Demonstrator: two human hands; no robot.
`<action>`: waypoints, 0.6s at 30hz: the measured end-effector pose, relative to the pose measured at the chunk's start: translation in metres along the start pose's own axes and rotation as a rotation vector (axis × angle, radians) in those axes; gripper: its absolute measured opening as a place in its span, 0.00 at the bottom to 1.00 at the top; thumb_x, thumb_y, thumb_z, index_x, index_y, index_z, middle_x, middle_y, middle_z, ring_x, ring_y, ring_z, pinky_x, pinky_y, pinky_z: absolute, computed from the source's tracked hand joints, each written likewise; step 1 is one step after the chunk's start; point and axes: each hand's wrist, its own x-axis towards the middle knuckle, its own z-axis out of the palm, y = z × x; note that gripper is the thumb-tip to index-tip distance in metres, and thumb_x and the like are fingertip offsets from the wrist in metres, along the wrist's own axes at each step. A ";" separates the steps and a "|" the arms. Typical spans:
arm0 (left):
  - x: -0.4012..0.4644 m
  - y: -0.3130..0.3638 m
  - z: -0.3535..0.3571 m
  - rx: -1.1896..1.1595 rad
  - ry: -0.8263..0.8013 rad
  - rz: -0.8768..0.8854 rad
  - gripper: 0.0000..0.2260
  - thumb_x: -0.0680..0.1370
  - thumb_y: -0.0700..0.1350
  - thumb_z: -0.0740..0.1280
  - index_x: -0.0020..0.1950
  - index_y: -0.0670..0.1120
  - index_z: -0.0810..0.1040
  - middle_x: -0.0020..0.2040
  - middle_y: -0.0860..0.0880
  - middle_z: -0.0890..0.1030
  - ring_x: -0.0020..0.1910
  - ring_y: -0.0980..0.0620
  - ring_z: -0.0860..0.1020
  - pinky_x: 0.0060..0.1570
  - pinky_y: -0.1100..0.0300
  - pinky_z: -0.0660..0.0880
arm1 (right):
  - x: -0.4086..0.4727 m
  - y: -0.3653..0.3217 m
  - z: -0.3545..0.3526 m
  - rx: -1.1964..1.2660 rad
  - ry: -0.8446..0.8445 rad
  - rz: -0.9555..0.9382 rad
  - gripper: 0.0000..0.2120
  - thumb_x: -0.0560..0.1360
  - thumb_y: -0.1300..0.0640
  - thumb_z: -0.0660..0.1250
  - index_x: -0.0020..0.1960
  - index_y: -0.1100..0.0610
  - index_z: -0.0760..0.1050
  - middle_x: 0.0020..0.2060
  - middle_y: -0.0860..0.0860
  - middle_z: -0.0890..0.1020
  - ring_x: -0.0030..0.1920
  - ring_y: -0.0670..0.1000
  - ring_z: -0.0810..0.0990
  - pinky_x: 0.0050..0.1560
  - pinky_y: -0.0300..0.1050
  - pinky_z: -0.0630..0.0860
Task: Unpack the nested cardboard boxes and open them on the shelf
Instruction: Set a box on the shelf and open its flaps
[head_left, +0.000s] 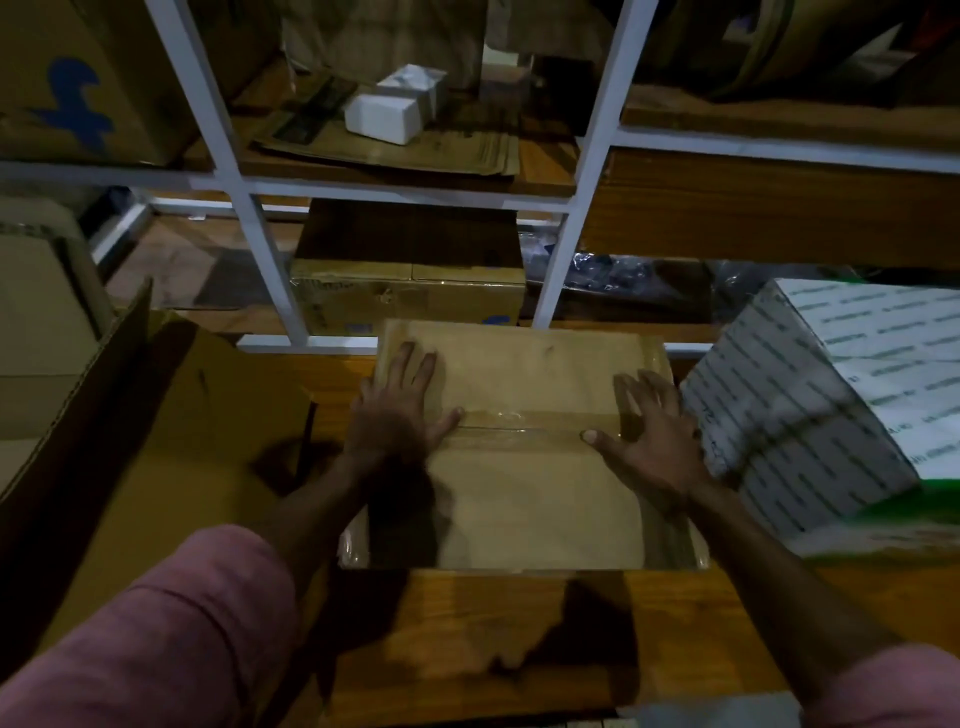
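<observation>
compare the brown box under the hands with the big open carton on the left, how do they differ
The brown box is closed, with clear tape along its top seam; the open carton has its flaps spread wide. Both hands, left hand and right hand, lie flat on the brown box, while nothing touches the open carton. The open carton looks larger. Both are plain brown cardboard on the same wooden shelf.

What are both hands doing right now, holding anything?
Left hand: open, fingers spread flat on the taped cardboard box, holding nothing.
Right hand: open, fingers spread flat on the same box, holding nothing.
</observation>
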 end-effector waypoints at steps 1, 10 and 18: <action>-0.003 0.000 -0.007 -0.023 0.029 0.012 0.41 0.78 0.71 0.56 0.84 0.55 0.45 0.84 0.48 0.42 0.76 0.36 0.61 0.70 0.40 0.64 | -0.005 -0.004 -0.006 0.023 0.063 -0.032 0.47 0.68 0.26 0.69 0.79 0.39 0.53 0.80 0.40 0.49 0.79 0.62 0.52 0.73 0.68 0.58; -0.090 0.018 -0.039 -0.010 0.345 0.146 0.44 0.79 0.64 0.65 0.84 0.50 0.41 0.82 0.45 0.34 0.82 0.39 0.43 0.72 0.32 0.59 | -0.082 0.003 -0.013 0.136 0.366 -0.180 0.36 0.67 0.37 0.77 0.69 0.48 0.69 0.72 0.52 0.60 0.74 0.59 0.59 0.70 0.64 0.67; -0.196 0.032 -0.038 -0.040 0.364 0.149 0.46 0.78 0.60 0.68 0.84 0.51 0.41 0.82 0.44 0.34 0.82 0.39 0.47 0.72 0.34 0.63 | -0.167 0.023 -0.007 0.115 0.397 -0.250 0.34 0.71 0.32 0.66 0.67 0.54 0.69 0.64 0.52 0.62 0.66 0.60 0.65 0.63 0.63 0.71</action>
